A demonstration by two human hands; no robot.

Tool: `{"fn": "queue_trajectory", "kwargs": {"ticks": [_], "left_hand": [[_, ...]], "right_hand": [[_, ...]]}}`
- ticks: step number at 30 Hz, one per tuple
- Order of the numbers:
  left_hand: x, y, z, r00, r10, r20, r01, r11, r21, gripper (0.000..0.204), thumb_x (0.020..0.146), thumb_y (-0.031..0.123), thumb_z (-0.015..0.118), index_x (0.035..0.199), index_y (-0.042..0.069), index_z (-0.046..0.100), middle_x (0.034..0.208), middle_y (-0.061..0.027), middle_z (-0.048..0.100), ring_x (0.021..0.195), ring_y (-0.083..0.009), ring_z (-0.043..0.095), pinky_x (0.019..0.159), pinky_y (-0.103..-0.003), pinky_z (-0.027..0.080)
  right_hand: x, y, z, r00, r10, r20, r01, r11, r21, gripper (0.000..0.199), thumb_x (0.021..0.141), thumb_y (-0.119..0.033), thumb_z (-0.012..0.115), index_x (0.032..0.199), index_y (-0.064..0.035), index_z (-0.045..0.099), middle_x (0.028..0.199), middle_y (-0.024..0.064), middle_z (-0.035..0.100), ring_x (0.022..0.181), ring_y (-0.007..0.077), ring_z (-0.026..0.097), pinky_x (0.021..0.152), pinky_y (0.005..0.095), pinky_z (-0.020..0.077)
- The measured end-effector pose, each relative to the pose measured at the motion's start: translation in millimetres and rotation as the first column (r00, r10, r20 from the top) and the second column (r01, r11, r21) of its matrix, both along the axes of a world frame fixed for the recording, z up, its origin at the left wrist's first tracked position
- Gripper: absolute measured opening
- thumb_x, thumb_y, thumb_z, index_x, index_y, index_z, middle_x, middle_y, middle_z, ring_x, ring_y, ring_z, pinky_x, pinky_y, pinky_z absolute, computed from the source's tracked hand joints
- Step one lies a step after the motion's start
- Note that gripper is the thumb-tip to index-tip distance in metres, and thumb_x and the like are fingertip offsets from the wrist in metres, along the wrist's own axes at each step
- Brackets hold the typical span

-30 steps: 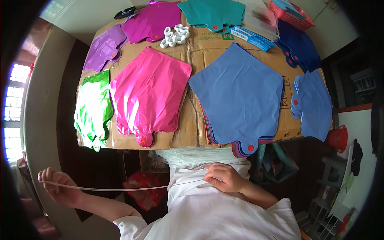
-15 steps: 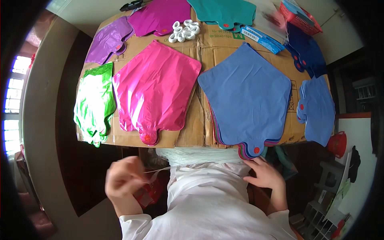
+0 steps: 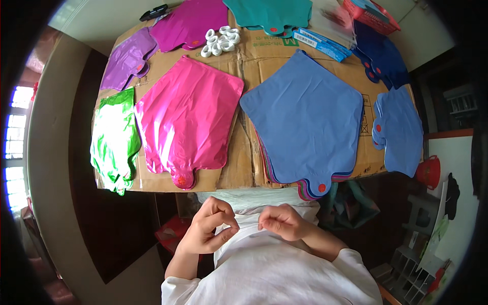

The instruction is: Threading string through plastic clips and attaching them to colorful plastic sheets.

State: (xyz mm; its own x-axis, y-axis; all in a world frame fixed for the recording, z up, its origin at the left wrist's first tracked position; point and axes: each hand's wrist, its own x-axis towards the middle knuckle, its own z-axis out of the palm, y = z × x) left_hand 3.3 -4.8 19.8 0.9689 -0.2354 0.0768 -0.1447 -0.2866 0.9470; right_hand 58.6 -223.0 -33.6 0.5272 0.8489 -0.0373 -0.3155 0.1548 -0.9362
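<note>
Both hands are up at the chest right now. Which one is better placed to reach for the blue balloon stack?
Right, probably. The right hand sits almost directly below the blue stack and its red-dotted neck. The left hand lies nearer the pink balloon.

Blue-and-white flat packets (image 3: 321, 43) lie on the cardboard's far edge.

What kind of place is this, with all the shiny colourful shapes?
Probably a small home workshop for foil balloons. Flat uninflated balloons cover a cardboard-topped table: a shiny pink foil one, a stack of blue five-sided ones and a crinkled green one.
</note>
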Motion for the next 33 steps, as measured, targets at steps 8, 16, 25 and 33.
{"fn": "queue_trajectory", "kwargs": {"ticks": [8, 16, 25, 33], "left_hand": [[-30.1, -5.7, -33.6, 0.892, -0.180, -0.415, -0.280, 0.502, -0.818, 0.006, 0.081, -0.005, 0.058, 0.086, -0.006, 0.059, 0.081, -0.0168, 0.063, 0.072, -0.0194, 0.061, 0.064, -0.029, 0.048], [-5.4, -11.0, -33.4, 0.892, 0.115, 0.437, -0.308, 0.863, 0.401, 0.021, 0.063, -0.003, 0.067, 0.081, 0.007, 0.064, 0.082, 0.0002, 0.067, 0.062, -0.0167, 0.051, 0.056, -0.027, 0.041], [-16.6, -25.4, -43.7, 0.950, 0.299, 0.085, -0.273, 0.933, -0.233, 0.013, 0.067, -0.005, 0.067, 0.078, 0.003, 0.066, 0.075, -0.0018, 0.067, 0.065, -0.0153, 0.049, 0.060, -0.027, 0.041], [-19.1, -18.9, -33.9, 0.996, 0.083, -0.040, -0.092, 0.888, -0.451, 0.016, 0.065, -0.007, 0.063, 0.078, 0.002, 0.066, 0.069, -0.0025, 0.062, 0.067, -0.0177, 0.049, 0.064, -0.027, 0.041]], "right_hand": [[-4.8, 16.7, -52.7, 0.941, -0.135, 0.309, 0.141, 0.990, 0.005, 0.015, 0.090, -0.015, 0.053, 0.084, -0.0014, 0.055, 0.079, 0.0058, 0.059, 0.073, 0.0160, 0.056, 0.067, 0.0285, 0.0429], [-27.0, 18.7, -11.9, 0.906, -0.148, 0.396, 0.183, 0.982, -0.052, 0.006, 0.085, -0.008, 0.055, 0.083, -0.0017, 0.056, 0.069, 0.0111, 0.057, 0.060, 0.0242, 0.057, 0.055, 0.0319, 0.0438], [-31.9, 22.2, -11.4, 0.855, -0.141, 0.500, 0.206, 0.975, -0.077, 0.004, 0.078, -0.002, 0.060, 0.081, -0.0028, 0.058, 0.069, 0.0081, 0.059, 0.059, 0.0188, 0.059, 0.053, 0.0298, 0.0441], [-31.7, 24.1, -4.7, 0.843, -0.133, 0.521, 0.229, 0.966, -0.124, 0.004, 0.076, -0.006, 0.060, 0.079, -0.0046, 0.057, 0.062, 0.0056, 0.054, 0.053, 0.0203, 0.054, 0.049, 0.0325, 0.0420]]}}
